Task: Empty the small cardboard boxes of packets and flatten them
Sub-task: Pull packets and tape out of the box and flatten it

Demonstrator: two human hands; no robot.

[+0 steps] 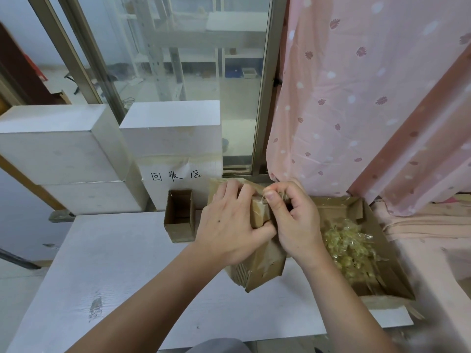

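Over table, hands (260, 220) grip box (260, 217).

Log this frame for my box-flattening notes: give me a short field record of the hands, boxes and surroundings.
left hand: grips the small cardboard box from the left
right hand: pinches clear tape at the box's top edge
held box state: closed, not yet flattened
open small box: stands on the white table, left of the hands
large carton: right of the hands, holds clear yellowish packets
backdrop: white blocks, handwritten label, pink curtain
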